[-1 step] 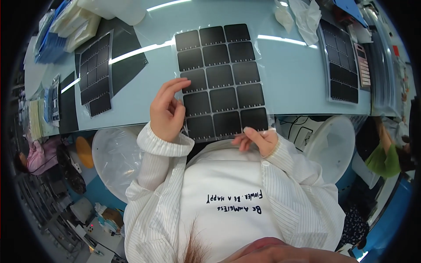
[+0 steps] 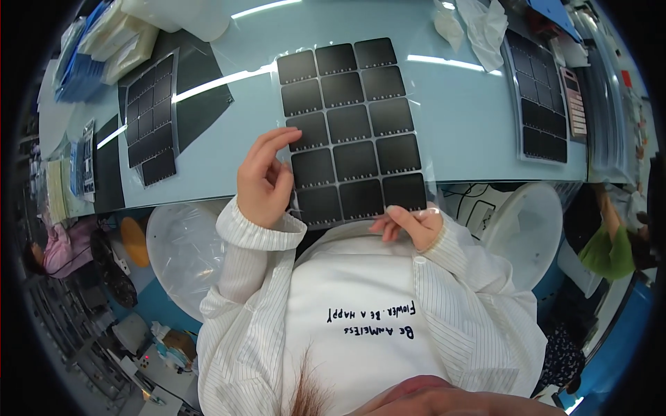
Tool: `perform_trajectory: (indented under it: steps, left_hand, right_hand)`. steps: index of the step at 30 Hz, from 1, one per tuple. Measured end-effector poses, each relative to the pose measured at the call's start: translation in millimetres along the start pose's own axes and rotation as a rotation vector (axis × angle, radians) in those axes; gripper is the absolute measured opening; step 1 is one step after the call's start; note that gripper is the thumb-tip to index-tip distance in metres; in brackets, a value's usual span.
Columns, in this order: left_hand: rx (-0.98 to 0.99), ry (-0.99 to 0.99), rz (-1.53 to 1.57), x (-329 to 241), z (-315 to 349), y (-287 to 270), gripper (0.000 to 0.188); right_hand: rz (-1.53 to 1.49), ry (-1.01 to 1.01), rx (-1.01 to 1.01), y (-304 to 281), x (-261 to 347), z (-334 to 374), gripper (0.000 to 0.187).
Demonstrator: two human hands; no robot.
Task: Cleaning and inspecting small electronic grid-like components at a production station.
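Observation:
A clear-film sheet of dark rectangular panels point(image 2: 350, 125) lies in front of me, its near end reaching past the table edge toward my body. The panels sit in rows of three, each with small pale marks along one side. My left hand point(image 2: 267, 180) is at the sheet's left edge, fingers loosely bent and thumb apart, fingertips touching a panel in the middle row. At the near right corner, my right hand point(image 2: 416, 227) pinches the sheet's edge, thumb on top and the other fingers partly hidden below.
Similar dark-panelled sheets lie left point(image 2: 151, 118) and right point(image 2: 538, 97). A pink calculator point(image 2: 574, 104) is beside the right sheets. Crumpled white plastic point(image 2: 483, 31) lies at the back. Lined white bins stand below the table, left point(image 2: 182, 253) and right point(image 2: 531, 239). Other people sit at both sides.
The near end of the sheet has shifted slightly to the right, along with my right hand. My left hand has stayed nearly in place.

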State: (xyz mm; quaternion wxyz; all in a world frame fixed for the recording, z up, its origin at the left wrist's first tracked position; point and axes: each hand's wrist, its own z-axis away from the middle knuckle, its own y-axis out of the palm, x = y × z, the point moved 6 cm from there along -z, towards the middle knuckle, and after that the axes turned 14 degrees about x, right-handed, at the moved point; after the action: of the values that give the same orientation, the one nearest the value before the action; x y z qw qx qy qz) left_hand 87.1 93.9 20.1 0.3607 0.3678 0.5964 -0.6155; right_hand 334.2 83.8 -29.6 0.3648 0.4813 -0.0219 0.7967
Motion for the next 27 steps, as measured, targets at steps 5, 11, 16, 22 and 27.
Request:
perform_trajectory:
  steps: [5,11,16,22,27]
  left_hand:
    - [0.003,0.021,-0.058,-4,9,-10,0.026]
    - [-0.030,0.092,-0.107,-8,5,-15,0.023]
    - [0.007,0.150,-0.112,-15,-6,-6,0.022]
    - [0.053,0.203,-0.119,-25,-26,9,0.017]
    - [0.081,0.212,-0.145,-29,-33,15,0.015]
  right_hand:
    - [0.220,-0.039,0.033,1,0,13,0.030]
    - [0.353,-0.078,0.011,-5,-9,12,0.020]
    - [0.214,-0.179,-0.235,-32,10,30,0.019]
    - [0.266,-0.368,-0.697,-100,34,83,0.011]
    - [0.254,-0.670,-1.053,-162,53,160,0.011]
